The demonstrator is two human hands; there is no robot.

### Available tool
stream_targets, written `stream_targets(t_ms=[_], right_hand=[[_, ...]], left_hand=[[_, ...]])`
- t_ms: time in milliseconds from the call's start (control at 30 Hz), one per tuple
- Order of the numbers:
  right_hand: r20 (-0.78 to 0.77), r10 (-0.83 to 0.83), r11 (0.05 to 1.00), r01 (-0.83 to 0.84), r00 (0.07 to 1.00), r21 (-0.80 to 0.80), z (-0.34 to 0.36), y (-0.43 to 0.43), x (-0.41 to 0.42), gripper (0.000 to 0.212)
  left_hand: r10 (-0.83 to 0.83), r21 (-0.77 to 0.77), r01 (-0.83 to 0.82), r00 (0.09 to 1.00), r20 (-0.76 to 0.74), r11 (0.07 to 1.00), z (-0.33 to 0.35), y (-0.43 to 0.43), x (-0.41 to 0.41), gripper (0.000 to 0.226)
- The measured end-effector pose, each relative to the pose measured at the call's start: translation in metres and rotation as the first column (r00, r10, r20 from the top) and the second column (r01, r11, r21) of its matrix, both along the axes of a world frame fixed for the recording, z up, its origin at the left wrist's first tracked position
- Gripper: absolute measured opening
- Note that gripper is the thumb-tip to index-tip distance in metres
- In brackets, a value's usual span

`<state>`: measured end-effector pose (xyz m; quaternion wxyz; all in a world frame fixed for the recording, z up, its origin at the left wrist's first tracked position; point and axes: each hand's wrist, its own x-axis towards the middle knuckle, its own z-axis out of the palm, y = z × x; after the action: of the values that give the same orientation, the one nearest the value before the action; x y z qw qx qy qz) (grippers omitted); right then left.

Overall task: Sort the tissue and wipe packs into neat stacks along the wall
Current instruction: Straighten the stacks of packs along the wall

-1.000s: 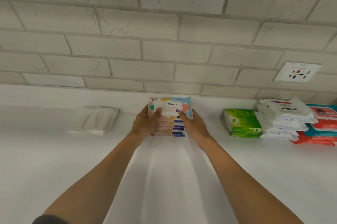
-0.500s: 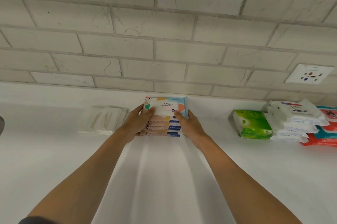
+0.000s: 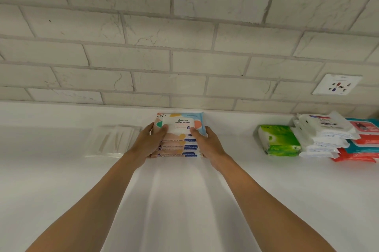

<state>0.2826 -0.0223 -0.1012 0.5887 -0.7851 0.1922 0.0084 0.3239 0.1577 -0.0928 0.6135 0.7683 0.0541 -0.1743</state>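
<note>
The left grip [image 3: 148,143] and right grip [image 3: 208,145] clasp the stack of wipe packs [image 3: 178,126] between them, thumbs on top. It sits on the desk [image 3: 184,200], close to the wall [image 3: 184,79] just beyond them. The film looks soft and slick and the packs probably light, so hold both side edges. The labels read "8talove Cleaning Wet Wipes" and "baby hand and mouth wipes".

Pale brick-pattern wall [image 3: 184,46] with a white socket plate [image 3: 337,84], above a white counter [image 3: 61,190].
</note>
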Motion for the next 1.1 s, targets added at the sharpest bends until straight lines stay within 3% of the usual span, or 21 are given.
stream_targets(t_ms=[200,333,467,667,1100], right_hand=[[0.036,-0.070,0.998,0.070,0.997,0.003,0.001,0.006,-0.008,0.050],[0.040,-0.104,0.994,0.105,0.994,-0.010,0.012,0.004,-0.021,0.052],[0.047,-0.171,0.985,0.172,0.984,-0.021,0.019,-0.004,-0.039,0.045],[0.065,-0.303,0.953,0.301,0.951,0.031,0.019,-0.030,-0.074,0.023],[0.032,-0.464,0.875,0.453,0.885,0.169,-0.006,-0.131,-0.145,0.015]], left_hand=[[0.045,0.078,-0.046,0.999,0.012,0.996,0.001,0.004,-0.002,0.068],[0.099,0.140,-0.117,0.986,0.134,0.983,0.006,0.010,-0.006,0.073],[0.195,0.161,-0.267,0.911,0.363,0.950,0.021,0.009,-0.013,0.054],[0.140,0.146,-0.244,0.853,0.503,0.959,0.039,-0.016,-0.038,0.025],[-0.089,0.145,0.035,0.918,0.386,0.989,0.039,-0.135,-0.106,0.019]])
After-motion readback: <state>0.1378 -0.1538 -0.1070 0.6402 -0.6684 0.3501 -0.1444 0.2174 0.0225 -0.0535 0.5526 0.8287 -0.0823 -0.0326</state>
